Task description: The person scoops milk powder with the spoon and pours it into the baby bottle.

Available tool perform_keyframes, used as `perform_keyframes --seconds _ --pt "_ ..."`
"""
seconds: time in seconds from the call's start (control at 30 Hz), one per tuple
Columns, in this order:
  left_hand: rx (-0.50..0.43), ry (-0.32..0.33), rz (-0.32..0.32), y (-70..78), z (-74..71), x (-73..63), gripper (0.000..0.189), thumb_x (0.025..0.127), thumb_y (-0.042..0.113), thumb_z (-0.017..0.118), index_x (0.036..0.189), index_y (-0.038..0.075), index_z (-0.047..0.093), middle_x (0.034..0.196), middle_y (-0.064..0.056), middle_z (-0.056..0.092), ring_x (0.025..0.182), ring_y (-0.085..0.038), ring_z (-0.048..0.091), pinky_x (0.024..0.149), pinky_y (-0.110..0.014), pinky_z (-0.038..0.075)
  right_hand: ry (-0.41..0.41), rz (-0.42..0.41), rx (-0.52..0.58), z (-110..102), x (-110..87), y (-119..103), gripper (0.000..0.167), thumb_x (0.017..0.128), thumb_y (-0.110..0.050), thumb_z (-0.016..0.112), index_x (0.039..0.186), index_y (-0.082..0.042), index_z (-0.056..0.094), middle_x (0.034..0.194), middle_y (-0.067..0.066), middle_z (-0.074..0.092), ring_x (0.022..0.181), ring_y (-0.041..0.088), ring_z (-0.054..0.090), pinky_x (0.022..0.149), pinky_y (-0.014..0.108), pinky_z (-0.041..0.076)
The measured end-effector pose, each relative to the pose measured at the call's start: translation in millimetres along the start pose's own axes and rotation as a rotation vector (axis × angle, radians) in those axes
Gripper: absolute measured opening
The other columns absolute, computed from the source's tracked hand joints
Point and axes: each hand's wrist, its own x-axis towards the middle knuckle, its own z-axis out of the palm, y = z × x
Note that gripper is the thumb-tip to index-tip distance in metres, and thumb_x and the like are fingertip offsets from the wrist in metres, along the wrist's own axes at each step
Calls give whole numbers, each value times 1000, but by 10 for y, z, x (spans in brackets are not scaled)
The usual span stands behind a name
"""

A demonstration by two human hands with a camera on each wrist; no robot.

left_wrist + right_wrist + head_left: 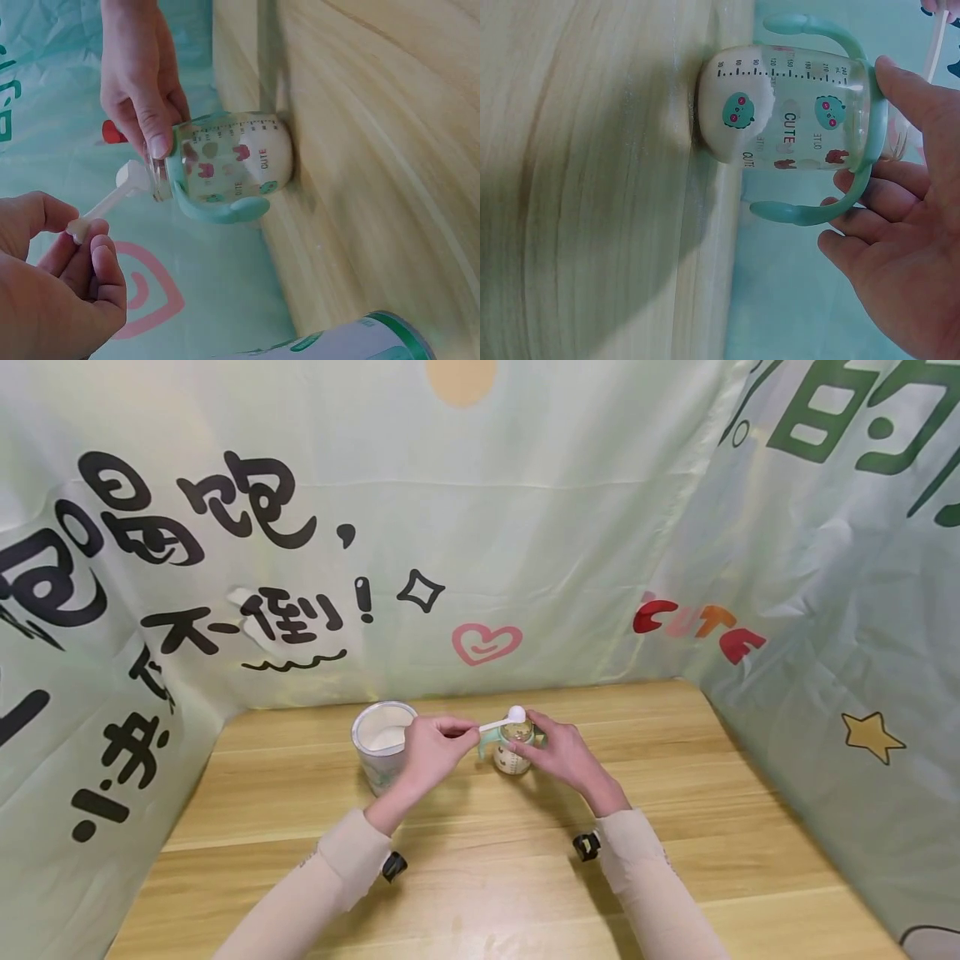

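A clear baby bottle (512,763) with a light green collar and two side handles (829,206) stands upright on the table. White powder (731,105) fills its lower part. My right hand (566,753) grips the bottle around its neck and collar, thumb on one side and fingers on the other. Between thumb and fingertips, my left hand (435,752) pinches the handle end of a white measuring scoop (112,201). The scoop's bowl (517,714) is held right at the bottle's open mouth. To the left, partly behind my left hand, stands an open can (372,762) containing white powder.
A wooden tabletop (480,893) lies under everything. Printed fabric (525,552) with writing and drawings hangs behind and on both sides. Dark wrist-camera parts (587,846) sit below my sleeves.
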Motion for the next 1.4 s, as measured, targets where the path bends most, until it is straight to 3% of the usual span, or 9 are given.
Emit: perform_keyframes --seconds 0.33,0.53,0.63,0.8,1.0,1.17,1.4 --pt "2 46 -56 -3 -23 -7 11 90 20 79 93 13 86 86 -4 82 72 -7 73 65 -24 57 -5 -8 9 23 15 -23 78 98 -49 73 155 -1 49 149 26 59 137 41 59 114 56 49" --pt "-97 109 -100 40 -80 0 15 93 21 79 98 8 85 88 -8 82 75 -7 73 67 -20 56 -13 -7 21 28 24 -18 79 98 -48 73 155 1 48 148 27 59 137 42 59 115 56 48" --pt "-133 144 -89 71 -156 4 17 95 20 77 100 5 84 89 -9 82 76 -6 71 67 -18 54 -19 -1 22 25 27 -18 79 98 -48 72 155 1 48 150 27 58 139 43 57 116 56 46" --pt "-123 201 -86 100 -349 34 21 100 22 73 100 3 83 92 -12 81 73 -6 64 64 -17 49 -19 -11 20 18 19 -3 79 98 -48 72 155 0 48 151 25 58 140 42 56 116 56 47" --pt "-75 277 -138 107 -677 118 24 103 24 70 108 3 80 98 -16 80 85 -21 72 70 -16 53 -21 -2 37 13 -14 25 79 99 -49 72 156 0 46 153 25 56 142 42 55 117 57 46" --pt "-12 342 -158 41 -1027 213 27 105 24 66 109 1 78 94 -13 78 77 -7 63 68 -16 51 -25 8 34 11 -19 13 79 99 -49 71 156 0 46 152 25 57 141 42 55 117 57 45" --pt "114 417 -127 -26 -1348 234 29 106 25 64 105 1 79 85 -9 74 70 -5 56 62 -19 44 -35 13 36 1 -19 0 81 99 -50 71 158 0 44 155 25 53 143 43 52 118 57 44"
